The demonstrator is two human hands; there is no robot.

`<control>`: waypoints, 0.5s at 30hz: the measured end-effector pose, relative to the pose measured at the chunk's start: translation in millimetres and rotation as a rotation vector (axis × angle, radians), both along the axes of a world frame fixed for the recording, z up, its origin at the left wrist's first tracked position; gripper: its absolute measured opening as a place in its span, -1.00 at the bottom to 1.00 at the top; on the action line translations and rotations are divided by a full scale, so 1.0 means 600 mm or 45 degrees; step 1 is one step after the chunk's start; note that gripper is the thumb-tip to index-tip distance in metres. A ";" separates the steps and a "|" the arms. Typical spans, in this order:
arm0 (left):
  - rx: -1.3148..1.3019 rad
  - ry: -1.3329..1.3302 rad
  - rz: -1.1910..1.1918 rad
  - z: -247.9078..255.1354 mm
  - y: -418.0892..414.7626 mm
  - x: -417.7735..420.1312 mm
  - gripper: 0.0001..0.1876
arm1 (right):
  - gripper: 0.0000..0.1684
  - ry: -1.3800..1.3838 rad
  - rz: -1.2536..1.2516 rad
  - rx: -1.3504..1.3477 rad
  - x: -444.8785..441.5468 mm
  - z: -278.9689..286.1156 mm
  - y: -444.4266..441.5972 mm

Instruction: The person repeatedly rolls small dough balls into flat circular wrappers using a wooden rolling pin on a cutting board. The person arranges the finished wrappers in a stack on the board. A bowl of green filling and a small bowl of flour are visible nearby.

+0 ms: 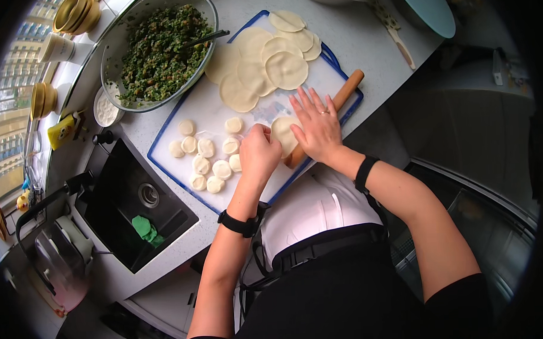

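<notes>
My left hand (260,151) pinches the left edge of a round dough wrapper (284,134) lying on the white cutting board (182,184) with a blue rim. Flat and with fingers spread, my right hand (317,123) presses on a wooden rolling pin (349,89) at the wrapper's right side. Beyond both hands, rolled wrappers (287,70) overlap in a loose pile. Several small flattened dough pieces (205,148) lie on the board left of my left hand, some close to its knuckles.
A glass bowl of chopped green filling (160,57) holds a dark utensil, beside a small bowl of flour (106,108). Left of the board is a black sink (113,206) with a green cloth (143,227). A knife (399,46) lies near the far counter edge by a light-blue bowl (427,9).
</notes>
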State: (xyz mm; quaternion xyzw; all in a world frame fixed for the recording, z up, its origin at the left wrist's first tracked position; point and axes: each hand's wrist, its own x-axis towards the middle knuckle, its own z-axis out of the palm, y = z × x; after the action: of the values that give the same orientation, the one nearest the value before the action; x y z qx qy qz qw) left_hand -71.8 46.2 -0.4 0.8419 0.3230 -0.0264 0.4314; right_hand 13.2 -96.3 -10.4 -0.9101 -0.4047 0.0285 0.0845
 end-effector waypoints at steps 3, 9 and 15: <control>0.131 0.071 -0.111 0.011 0.011 0.028 -0.81 | -0.22 -0.009 -0.074 0.274 0.048 -0.008 0.114; 0.119 -0.048 0.215 -0.014 0.012 -0.005 -0.84 | -0.19 0.094 -0.103 -0.001 -0.046 -0.010 -0.117; 0.086 0.055 -0.019 0.005 0.002 0.017 -0.81 | -0.26 -0.012 -0.125 0.161 0.029 -0.006 0.075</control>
State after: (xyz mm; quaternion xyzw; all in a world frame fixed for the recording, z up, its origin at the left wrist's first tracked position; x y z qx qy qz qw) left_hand -61.4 47.4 2.9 0.8577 0.3266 -0.0369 0.3953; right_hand 30.4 -51.1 -14.3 -0.9218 -0.3610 -0.0057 0.1409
